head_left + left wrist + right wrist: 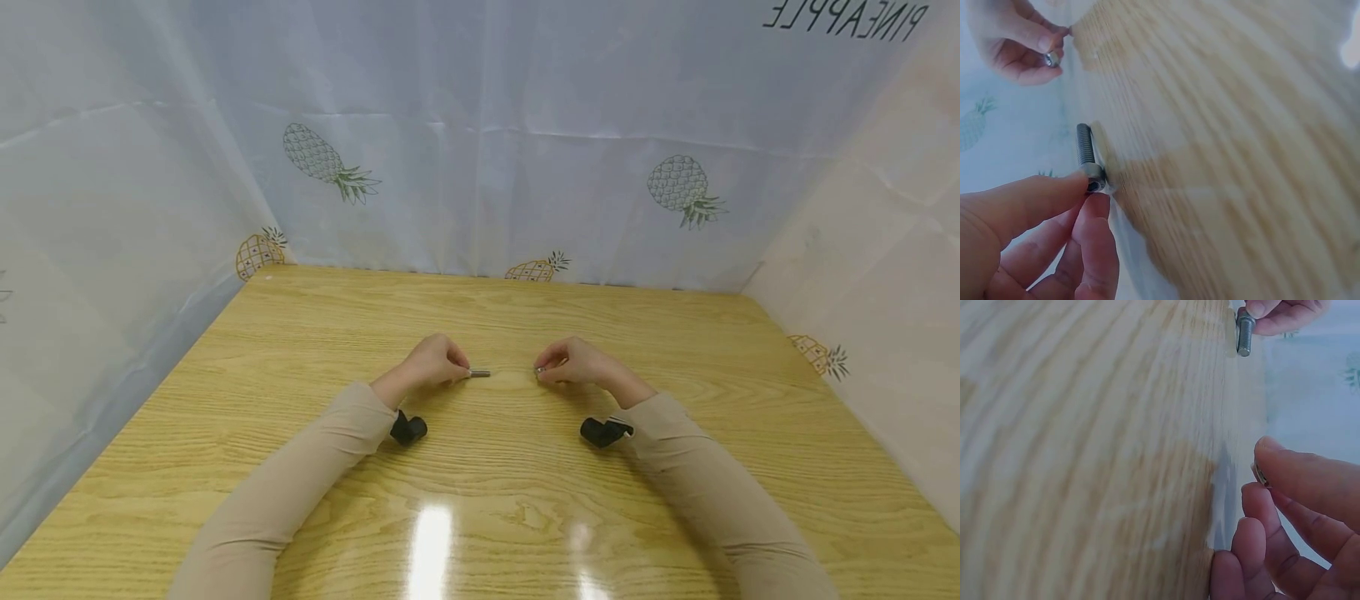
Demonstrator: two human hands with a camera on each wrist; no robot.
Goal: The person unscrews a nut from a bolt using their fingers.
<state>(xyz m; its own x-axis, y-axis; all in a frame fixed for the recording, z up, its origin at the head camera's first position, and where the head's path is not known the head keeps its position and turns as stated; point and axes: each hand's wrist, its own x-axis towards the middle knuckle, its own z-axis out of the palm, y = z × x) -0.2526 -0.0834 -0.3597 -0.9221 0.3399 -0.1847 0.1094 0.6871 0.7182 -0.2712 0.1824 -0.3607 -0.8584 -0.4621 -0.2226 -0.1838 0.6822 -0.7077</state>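
Observation:
My left hand pinches a metal socket-head bolt by its head, between thumb and fingers. In the left wrist view the bolt's threaded shank sticks out past the fingertips, away from the palm. Across a short gap, my right hand holds a small metal nut between thumb and forefinger. Only a thin edge of the nut shows in the right wrist view, the rest covered by the thumb. Bolt and nut are apart, with the shank pointing toward the right hand.
Both hands are low over a wood-grain table. A black wrist camera sits at the left cuff and another black camera at the right. A pale curtain printed with pineapples stands along the back and sides.

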